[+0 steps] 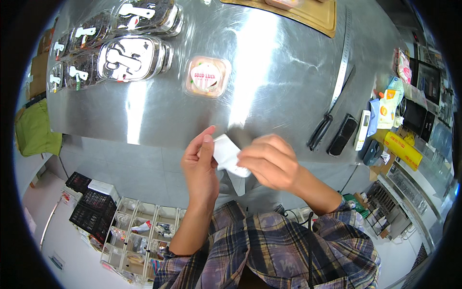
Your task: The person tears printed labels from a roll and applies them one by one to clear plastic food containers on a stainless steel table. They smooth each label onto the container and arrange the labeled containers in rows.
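Between my two hands is a small white paper-like piece [226, 153], possibly folded. My left hand [202, 162] pinches its left edge with thumb and fingers. At its right edge, the fingers of my right hand [270, 159] grip it, slightly blurred. Both hands are just in front of the near edge of a steel table [288, 97]. Beyond them on the table stands a clear-lidded plastic box [206, 76] with pinkish contents and a round printed label on its lid.
Clear tubs of dark food [144, 16] with white spoon-shaped pieces on top crowd the table's left. On the right lie a serrated knife [321, 132], a steel ruler [343, 65] and a black case [343, 135]. A golden tray [314, 18] occupies the far edge.
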Demonstrator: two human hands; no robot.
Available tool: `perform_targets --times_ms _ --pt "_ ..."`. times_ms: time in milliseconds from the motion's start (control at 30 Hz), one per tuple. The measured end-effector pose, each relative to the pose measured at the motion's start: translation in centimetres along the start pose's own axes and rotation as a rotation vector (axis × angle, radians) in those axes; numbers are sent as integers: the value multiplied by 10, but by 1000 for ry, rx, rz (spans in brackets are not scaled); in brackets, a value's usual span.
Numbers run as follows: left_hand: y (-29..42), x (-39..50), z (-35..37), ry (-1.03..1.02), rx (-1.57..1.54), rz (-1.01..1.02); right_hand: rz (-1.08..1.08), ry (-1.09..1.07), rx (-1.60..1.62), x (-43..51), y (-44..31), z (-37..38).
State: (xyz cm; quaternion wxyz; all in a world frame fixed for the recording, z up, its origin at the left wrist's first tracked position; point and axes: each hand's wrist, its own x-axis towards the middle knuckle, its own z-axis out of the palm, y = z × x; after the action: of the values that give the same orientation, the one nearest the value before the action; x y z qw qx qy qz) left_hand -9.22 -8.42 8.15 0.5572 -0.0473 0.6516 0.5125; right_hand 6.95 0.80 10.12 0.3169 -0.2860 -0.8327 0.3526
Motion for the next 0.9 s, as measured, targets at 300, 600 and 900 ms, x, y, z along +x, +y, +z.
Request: perform_targets --times_ms 300,600,900 --pt "-23 11 -18 164 36 83 307 596 -8 79 203 -34" --pt "-38 16 -23 190 60 60 413 571 -177 75 232 -98" --pt "-31 16 -26 237 76 82 428 755 -1 76 248 -82"
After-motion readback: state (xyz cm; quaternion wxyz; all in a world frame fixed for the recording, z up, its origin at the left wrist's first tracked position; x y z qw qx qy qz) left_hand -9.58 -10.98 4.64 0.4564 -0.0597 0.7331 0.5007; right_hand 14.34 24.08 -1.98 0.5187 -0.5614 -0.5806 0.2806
